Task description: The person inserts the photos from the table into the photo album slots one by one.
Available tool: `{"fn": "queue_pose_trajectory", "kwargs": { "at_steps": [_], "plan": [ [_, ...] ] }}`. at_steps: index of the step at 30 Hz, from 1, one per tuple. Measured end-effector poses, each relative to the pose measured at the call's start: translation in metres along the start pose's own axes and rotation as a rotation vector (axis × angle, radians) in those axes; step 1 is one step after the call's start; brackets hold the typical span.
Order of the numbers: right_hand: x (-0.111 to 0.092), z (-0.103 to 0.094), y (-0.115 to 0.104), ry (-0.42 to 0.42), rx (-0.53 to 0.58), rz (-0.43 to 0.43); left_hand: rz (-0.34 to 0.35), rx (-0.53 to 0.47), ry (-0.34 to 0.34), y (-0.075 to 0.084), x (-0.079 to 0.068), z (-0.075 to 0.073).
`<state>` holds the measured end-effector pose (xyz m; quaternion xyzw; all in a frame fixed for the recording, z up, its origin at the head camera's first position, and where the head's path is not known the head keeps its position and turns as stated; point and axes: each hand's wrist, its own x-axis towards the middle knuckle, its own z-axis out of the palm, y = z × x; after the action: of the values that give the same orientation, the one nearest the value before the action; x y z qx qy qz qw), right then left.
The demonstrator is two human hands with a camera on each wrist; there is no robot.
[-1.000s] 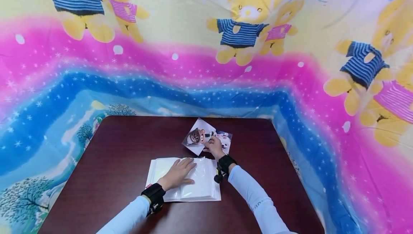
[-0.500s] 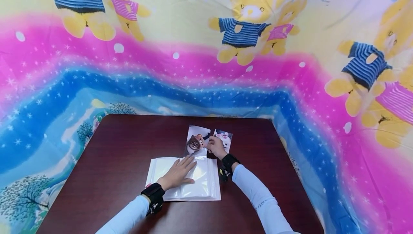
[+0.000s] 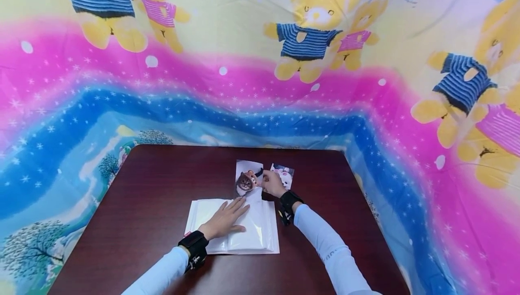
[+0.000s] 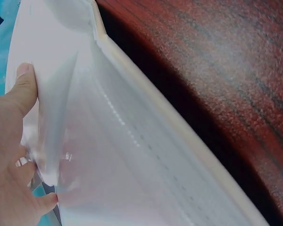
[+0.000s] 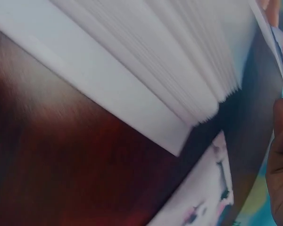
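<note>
An open photo album [image 3: 253,231] with clear pocket pages lies on the table. My left hand [image 3: 225,219] rests on it with fingers spread, fingertips at the far edge of the page. In the left wrist view, that hand's thumb [image 4: 26,84] lies along the clear plastic pocket [image 4: 85,141]. Beyond the album, my right hand [image 3: 273,183] pinches the right edge of a cat photo [image 3: 245,183]. The photo's near end overlaps the album's far edge, close to my left fingertips. In the right wrist view, only part of the right hand [image 5: 280,165] shows, at the frame's edge.
A second photo, of a white dog [image 3: 286,175], lies on the table just right of my right hand. The dark brown table [image 3: 154,186] is backed by a bear-print cloth [image 3: 227,87]. The album's thick stack of page edges [image 5: 179,61] faces the right wrist camera.
My right hand has turned the cat photo from a slanted position to nearly upright and brought it nearer the album's far edge. My left hand has stayed on the page.
</note>
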<state>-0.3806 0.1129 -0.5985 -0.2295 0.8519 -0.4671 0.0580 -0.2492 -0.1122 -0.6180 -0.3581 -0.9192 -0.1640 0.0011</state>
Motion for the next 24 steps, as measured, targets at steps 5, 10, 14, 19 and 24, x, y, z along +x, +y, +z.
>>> {"fn": "queue_pose_trajectory", "kwargs": {
  "at_steps": [5, 10, 14, 19, 24],
  "plan": [
    [0.004, -0.005, -0.007, -0.035, -0.04, -0.007, -0.001, -0.018, -0.01, 0.003, 0.001, -0.004],
    [0.005, -0.006, -0.013, -0.091, -0.161, 0.004, 0.001, -0.026, -0.021, 0.003, 0.002, -0.005],
    [0.007, -0.006, -0.017, -0.148, -0.149, 0.029, -0.001, -0.018, -0.025, 0.002, 0.003, -0.004],
    [0.008, -0.006, -0.016, -0.224, 0.06, 0.104, -0.015, 0.001, -0.022, 0.003, 0.003, -0.002],
    [0.009, -0.006, -0.018, -0.261, 0.197, 0.137, 0.003, 0.019, 0.026, 0.011, 0.001, -0.002]
  ]
}}
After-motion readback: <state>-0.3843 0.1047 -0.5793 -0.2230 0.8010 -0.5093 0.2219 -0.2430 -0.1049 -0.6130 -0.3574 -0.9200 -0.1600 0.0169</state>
